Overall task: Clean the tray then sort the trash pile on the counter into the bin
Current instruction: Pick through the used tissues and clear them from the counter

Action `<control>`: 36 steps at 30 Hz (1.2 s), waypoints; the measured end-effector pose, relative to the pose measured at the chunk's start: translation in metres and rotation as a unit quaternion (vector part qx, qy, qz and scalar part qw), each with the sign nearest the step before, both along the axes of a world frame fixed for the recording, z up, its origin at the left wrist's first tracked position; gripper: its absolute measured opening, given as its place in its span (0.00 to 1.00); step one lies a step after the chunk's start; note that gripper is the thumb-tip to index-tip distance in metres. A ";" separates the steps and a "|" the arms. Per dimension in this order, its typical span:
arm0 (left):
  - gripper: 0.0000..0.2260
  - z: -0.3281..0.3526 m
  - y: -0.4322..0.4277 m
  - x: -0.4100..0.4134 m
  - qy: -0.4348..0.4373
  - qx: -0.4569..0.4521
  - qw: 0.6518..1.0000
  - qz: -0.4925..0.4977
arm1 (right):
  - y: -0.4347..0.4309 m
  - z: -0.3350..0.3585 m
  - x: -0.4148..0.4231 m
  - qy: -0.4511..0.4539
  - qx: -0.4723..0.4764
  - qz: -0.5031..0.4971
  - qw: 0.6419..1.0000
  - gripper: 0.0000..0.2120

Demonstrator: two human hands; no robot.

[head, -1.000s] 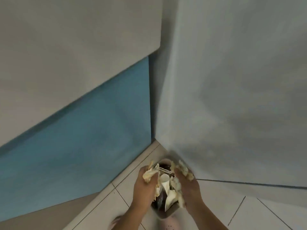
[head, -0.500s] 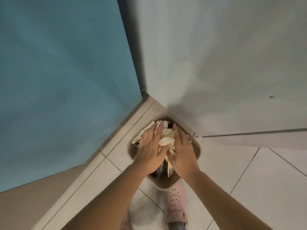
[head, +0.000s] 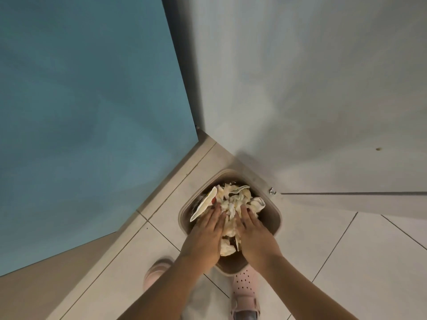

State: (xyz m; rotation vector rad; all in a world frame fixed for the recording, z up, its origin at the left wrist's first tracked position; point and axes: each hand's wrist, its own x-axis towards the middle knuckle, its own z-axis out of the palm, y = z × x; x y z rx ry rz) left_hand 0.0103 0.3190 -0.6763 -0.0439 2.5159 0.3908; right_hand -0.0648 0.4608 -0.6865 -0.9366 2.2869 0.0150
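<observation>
- Two walls meet in a corner here, a blue wall [head: 87, 107] and a grey wall [head: 312, 88], and the bin [head: 275, 219] sits on the tiled floor [head: 346, 262] right in that corner.
- The trash pile [head: 233, 202] is heaped in the mouth of the bin, pale scraps plus a flat cream piece [head: 204, 205] that pokes out over the left rim. That one looks most likely to slide onto the floor if the pressing shoves it sideways.
- Left hand [head: 204, 236] and right hand [head: 254, 234] lie flat, palms down, on the heap. Fingers are spread, not curled round anything, so I'd call it pressing rather than holding.
- The heap looks overfull to me; pushing harder could squeeze bits out over the rim, or tip the light bin toward the pink shoes [head: 246, 287] just beside it.
- A small crumpled scrap [head: 272, 191] lies on the floor by the grey wall, outside the bin, easy to miss.
- Versus a second ago: the hands were clutching the trash up in the air, now it's down in the bin and the hands have flattened on top.
</observation>
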 end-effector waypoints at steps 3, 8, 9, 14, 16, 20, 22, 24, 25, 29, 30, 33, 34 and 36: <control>0.29 -0.012 0.000 -0.016 -0.066 -0.014 0.997 0.024 | -0.021 -0.004 -0.010 -0.013 0.015 -0.010 1.000 0.27; 0.29 -0.035 0.008 -0.034 -0.164 -0.025 0.984 0.059 | -0.033 -0.029 -0.022 -0.053 0.108 -0.034 0.992 0.16; 0.29 -0.036 0.009 -0.038 -0.170 -0.024 0.983 0.068 | -0.034 -0.034 -0.022 -0.056 0.115 -0.045 0.991 0.15; 0.27 -0.030 0.011 -0.054 -0.188 -0.038 0.978 0.077 | -0.040 -0.045 -0.033 -0.069 0.134 -0.060 0.987 0.14; 0.24 -0.039 0.011 -0.051 -0.167 -0.031 0.982 0.084 | -0.042 -0.042 -0.035 -0.067 0.122 -0.073 0.988 0.14; 0.21 -0.034 0.010 -0.049 -0.118 -0.005 0.988 0.097 | -0.042 -0.022 -0.034 -0.094 0.113 -0.128 0.981 0.14; 0.24 -0.021 0.005 -0.049 -0.087 0.013 0.994 0.062 | -0.040 -0.007 -0.033 -0.097 0.096 -0.129 0.982 0.14; 0.28 -0.001 -0.001 -0.047 -0.073 0.038 0.995 0.064 | -0.036 0.010 -0.032 -0.104 0.085 -0.129 0.983 0.14; 0.28 0.010 -0.002 -0.046 -0.071 0.048 0.994 0.065 | -0.033 0.022 -0.032 -0.116 0.083 -0.136 0.980 0.15; 0.21 0.063 -0.001 -0.040 -0.077 0.104 0.981 0.147 | -0.028 0.073 -0.036 -0.145 0.038 -0.211 0.966 0.20; 0.19 0.081 -0.001 -0.039 -0.061 0.126 0.974 0.180 | -0.029 0.087 -0.036 -0.139 0.011 -0.230 0.963 0.19; 0.15 0.144 -0.002 -0.033 -0.015 0.183 0.940 0.288 | -0.037 0.144 -0.035 -0.128 -0.102 -0.295 0.941 0.15; 0.14 0.168 -0.003 -0.029 0.003 0.197 0.923 0.331 | -0.042 0.169 -0.031 -0.131 -0.143 -0.317 0.928 0.13; 0.12 0.214 -0.008 -0.023 0.072 0.206 0.891 0.398 | -0.054 0.222 -0.025 -0.133 -0.224 -0.346 0.901 0.11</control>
